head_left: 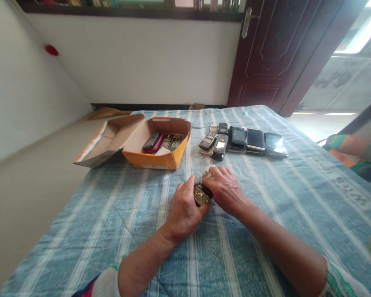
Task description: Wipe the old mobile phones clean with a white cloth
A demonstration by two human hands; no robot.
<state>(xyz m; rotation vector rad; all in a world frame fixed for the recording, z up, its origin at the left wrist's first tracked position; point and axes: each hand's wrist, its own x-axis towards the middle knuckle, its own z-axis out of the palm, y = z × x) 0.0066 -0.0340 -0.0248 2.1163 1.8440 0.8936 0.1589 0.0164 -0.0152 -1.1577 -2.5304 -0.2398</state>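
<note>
Near the middle of the table I hold a keypad mobile phone point(200, 195) with gold-toned keys. My left hand point(185, 206) is closed round its lower and left side. My right hand point(224, 187) grips a whitish cloth point(207, 171) and presses it against the phone's upper part, which the fingers and cloth hide. Beyond my hands stands an open orange cardboard box point(151, 160) with several old phones point(165, 142) inside, one of them with a red edge. Its brown lid point(106, 140) hangs open to the left.
Several keypad phones point(220, 146) lie grouped right of the box. Beside them, stacks of dark touchscreen phones point(255, 140) reach further right. A blue striped cloth point(136, 222) covers the table. Behind it are a white wall point(148, 62) and a dark red door point(272, 49).
</note>
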